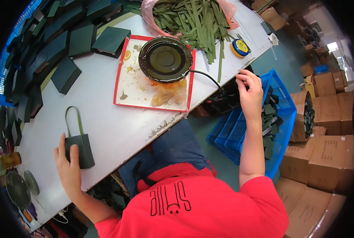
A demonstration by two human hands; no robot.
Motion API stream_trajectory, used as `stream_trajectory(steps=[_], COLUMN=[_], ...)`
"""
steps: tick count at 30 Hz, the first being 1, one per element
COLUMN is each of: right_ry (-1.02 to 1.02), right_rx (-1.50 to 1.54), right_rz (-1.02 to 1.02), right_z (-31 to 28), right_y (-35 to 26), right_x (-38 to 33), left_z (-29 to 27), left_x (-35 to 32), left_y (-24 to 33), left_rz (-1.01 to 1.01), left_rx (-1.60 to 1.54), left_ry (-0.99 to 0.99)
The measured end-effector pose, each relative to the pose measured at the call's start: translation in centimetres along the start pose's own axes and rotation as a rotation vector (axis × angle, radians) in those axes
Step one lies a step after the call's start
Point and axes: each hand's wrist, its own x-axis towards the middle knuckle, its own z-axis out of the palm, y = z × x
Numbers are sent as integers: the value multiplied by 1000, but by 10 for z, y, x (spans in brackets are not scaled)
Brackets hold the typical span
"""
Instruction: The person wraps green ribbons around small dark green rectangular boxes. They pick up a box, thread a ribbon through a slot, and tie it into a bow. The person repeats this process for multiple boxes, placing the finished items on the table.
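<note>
A small dark green box (80, 150) with a green ribbon loop (74, 115) at its far end lies on the white table. My left hand (68, 164) holds it by its left side, the thumb over the top. Past the table's right edge, my right hand (250, 88) is raised with its fingertips pinched together. Anything between those fingertips is too small to make out. Farther back, a round black pan (166, 59) with dark liquid and a cable stands on a red-rimmed white tray (121, 91) smeared with yellowish residue.
Many dark green boxes (82, 39) crowd the table's far left. Green ribbon strips (193, 23) spill from a pink bag (148, 16), near a blue-and-yellow round tin (239, 48). A blue crate (282, 107) of green pieces stands right; cartons (323, 158) lie beyond. A small fan (18, 189) sits left.
</note>
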Motion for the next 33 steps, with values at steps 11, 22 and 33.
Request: stream_trajectory(steps=[11, 22, 33], right_ry=[-399, -258, -288], right_rx=[48, 223, 20], right_rz=[-316, -411, -565], right_z=[13, 38, 19], right_y=[31, 42, 55], right_x=[16, 1, 2], left_z=[6, 9, -2], left_x=[12, 9, 6], left_y=[-67, 39, 36], left_rz=[23, 476, 294], left_rx=[-483, 126, 129], left_ry=[107, -100, -251])
